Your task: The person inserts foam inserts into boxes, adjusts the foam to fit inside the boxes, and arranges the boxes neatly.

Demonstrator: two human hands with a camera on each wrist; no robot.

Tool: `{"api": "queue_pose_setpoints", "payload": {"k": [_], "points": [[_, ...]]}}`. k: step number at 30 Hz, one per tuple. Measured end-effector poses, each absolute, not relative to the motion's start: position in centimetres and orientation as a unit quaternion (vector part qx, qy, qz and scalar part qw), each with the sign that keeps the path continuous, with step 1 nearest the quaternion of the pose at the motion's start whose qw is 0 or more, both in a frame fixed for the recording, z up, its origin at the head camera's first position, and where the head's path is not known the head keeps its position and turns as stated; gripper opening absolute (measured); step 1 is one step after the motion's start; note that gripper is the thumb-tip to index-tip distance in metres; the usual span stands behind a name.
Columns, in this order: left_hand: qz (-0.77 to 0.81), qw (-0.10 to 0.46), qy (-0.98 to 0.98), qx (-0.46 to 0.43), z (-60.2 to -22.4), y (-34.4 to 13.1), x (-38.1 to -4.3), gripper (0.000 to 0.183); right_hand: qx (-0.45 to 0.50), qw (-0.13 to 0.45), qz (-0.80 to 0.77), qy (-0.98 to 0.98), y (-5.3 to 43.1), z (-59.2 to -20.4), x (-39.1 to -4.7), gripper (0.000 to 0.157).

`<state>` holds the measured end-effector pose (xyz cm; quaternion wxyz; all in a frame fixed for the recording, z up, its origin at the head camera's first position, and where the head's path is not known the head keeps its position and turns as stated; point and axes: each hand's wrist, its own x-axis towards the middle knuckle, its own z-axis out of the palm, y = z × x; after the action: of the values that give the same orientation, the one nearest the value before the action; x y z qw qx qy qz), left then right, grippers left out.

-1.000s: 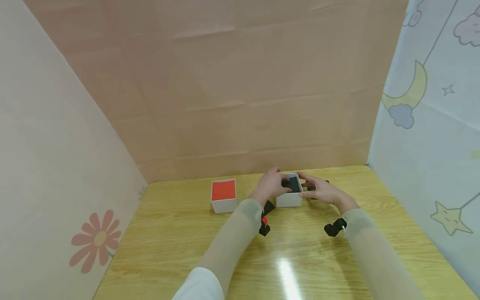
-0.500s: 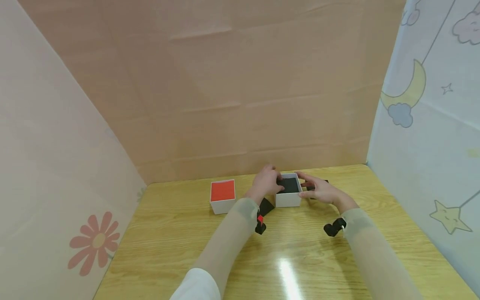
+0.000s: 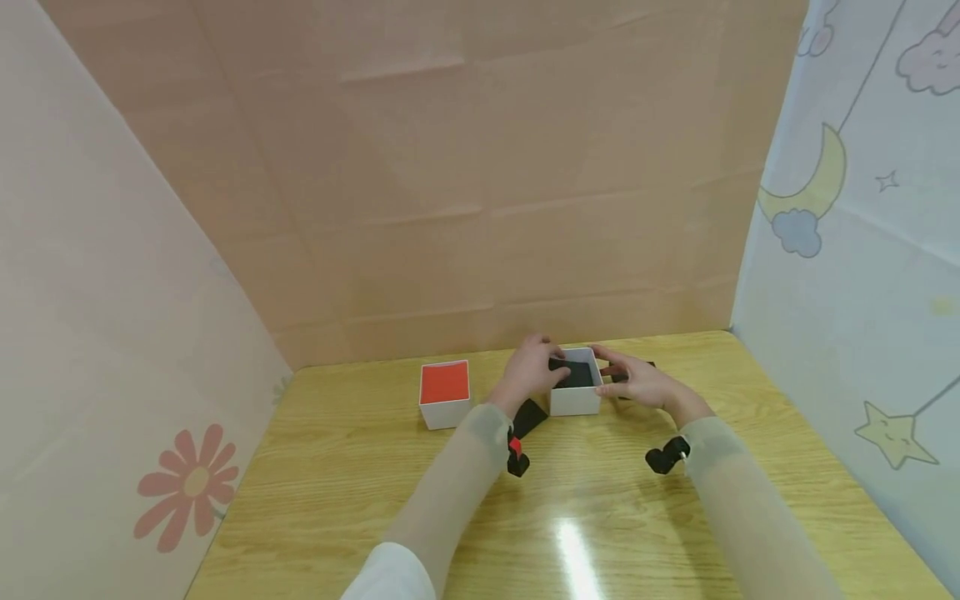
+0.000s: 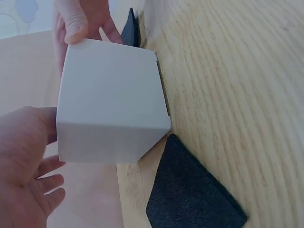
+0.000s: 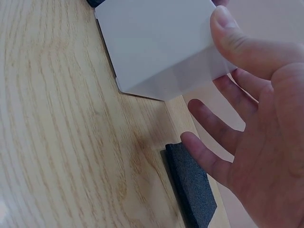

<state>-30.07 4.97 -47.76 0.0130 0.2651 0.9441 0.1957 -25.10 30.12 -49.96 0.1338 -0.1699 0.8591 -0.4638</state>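
A small open white box stands on the wooden table with a flat black foam-like pad inside. My left hand is at the box's left rim, its thumb over the pad and fingers behind; it seems to pinch the pad's left edge, though the wrist view hides that contact. From the right, my right hand grips the box, thumb on the front corner and index finger at the far side. Its lower fingers spread free below. In the left wrist view the box's white outer wall hides the inside.
A second white box with a red top surface stands to the left. One black piece lies by the box's left front corner, another under my right fingers. A tan wall closes the back; printed walls flank the table.
My left hand has shifted left from over the box's middle to its left rim, baring more of the pad. Lately the pad sits slightly further left. My right hand keeps its grip on the box.
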Motion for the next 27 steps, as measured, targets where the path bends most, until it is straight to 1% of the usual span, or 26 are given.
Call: {"api": "queue_pose_setpoints", "payload": {"k": [5,9,17,22,27], "points": [[0.298,-0.003,0.917,0.266,-47.9,3.3,-29.6,0.044,-0.174,0.128,-0.460,0.861,30.1,-50.0,-25.1,0.093],[0.331,-0.015,0.904,0.271,-47.9,1.7,-28.9,0.053,-0.175,0.120,-0.447,0.869,30.1,-50.1,-25.1,0.094],[0.303,-0.004,0.913,0.271,-48.5,-0.7,-27.1,0.067,-0.161,0.120,-0.440,0.875,30.2,-50.1,-25.1,0.094],[0.264,0.018,0.927,0.266,-49.5,-1.7,-25.8,0.075,-0.164,0.123,-0.445,0.872,30.1,-49.8,-24.9,0.096],[0.257,0.040,0.931,0.256,-50.8,-2.2,-24.9,0.082,-0.166,0.123,-0.446,0.871,29.9,-49.6,-24.9,0.096]]}}
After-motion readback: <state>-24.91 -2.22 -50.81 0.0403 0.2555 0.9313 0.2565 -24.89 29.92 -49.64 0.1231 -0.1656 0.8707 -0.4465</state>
